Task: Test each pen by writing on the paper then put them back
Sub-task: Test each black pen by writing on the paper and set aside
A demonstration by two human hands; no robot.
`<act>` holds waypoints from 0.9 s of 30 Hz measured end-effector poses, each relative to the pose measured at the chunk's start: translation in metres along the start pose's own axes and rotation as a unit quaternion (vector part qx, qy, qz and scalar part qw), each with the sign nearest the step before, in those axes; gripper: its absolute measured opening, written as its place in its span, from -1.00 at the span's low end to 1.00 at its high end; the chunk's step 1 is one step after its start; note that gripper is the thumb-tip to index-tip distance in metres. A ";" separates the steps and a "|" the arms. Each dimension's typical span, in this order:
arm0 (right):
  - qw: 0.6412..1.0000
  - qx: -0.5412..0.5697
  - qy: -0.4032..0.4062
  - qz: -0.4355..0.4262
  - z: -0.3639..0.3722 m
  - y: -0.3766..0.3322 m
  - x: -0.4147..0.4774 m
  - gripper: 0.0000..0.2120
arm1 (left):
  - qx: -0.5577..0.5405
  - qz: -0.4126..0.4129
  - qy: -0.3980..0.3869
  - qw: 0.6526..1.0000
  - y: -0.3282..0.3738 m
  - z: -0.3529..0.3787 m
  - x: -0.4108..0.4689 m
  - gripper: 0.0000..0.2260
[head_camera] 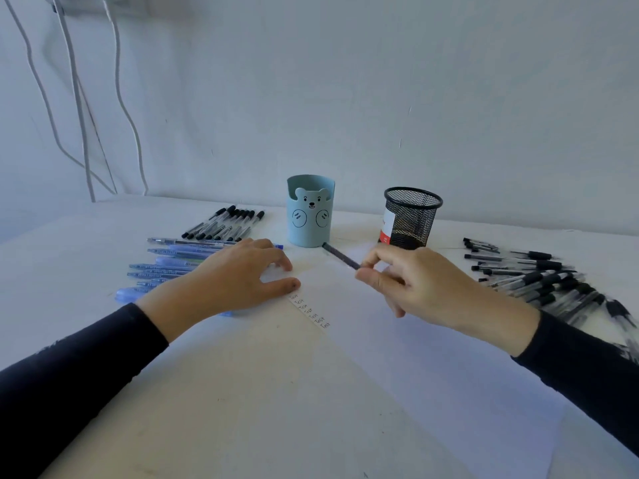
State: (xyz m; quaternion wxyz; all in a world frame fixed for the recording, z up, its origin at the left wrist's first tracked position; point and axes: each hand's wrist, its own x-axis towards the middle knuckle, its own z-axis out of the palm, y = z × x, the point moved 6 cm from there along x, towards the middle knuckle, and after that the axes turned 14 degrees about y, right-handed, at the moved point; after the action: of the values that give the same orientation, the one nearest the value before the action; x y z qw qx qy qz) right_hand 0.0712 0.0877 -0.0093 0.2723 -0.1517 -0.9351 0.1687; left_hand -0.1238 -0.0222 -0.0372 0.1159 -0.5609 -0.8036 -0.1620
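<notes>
Wall (380, 98): pale, with white cables (72, 98) hanging at its left.
Counter (86, 236): white; a blue bear cup (309, 216) and a black mesh cup (411, 219) stand at the back.
Paper (380, 357): flat at centre, "Test" written repeatedly.
Left grip (238, 274): fingers straight, resting on the paper.
Right grip (425, 285): pinching a black pen (340, 257) above the paper.

paper (397, 375): on surface (86, 243), centre frame
bear cup (310, 216): behind paper, centre
mesh cup (411, 219): right of bear cup
pen stack (166, 267): left of paper
pen row (224, 224): behind pen stack
pen pile (532, 274): right of paper
held pen (340, 260): in right hand (425, 281), over paper
</notes>
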 end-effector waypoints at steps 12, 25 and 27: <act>0.995 -0.012 0.072 -0.063 0.006 -0.001 -0.012 -0.74 | -0.004 0.001 -0.003 1.000 0.001 0.000 -0.001 -0.59; 0.989 -0.123 -0.049 -0.071 0.029 0.008 -0.018 -0.62 | 0.002 0.016 0.013 1.000 -0.004 0.002 0.000 -0.39; 0.982 -0.165 -0.086 -0.034 0.011 0.022 -0.011 -0.59 | 0.017 0.072 0.076 0.994 0.008 -0.003 -0.003 -0.38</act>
State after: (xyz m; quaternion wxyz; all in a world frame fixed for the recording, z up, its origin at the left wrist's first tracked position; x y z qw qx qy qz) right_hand 0.0785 0.1004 -0.0319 0.1679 -0.1473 -0.9746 0.0156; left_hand -0.1152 -0.0234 -0.0345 0.1974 -0.6017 -0.7523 -0.1818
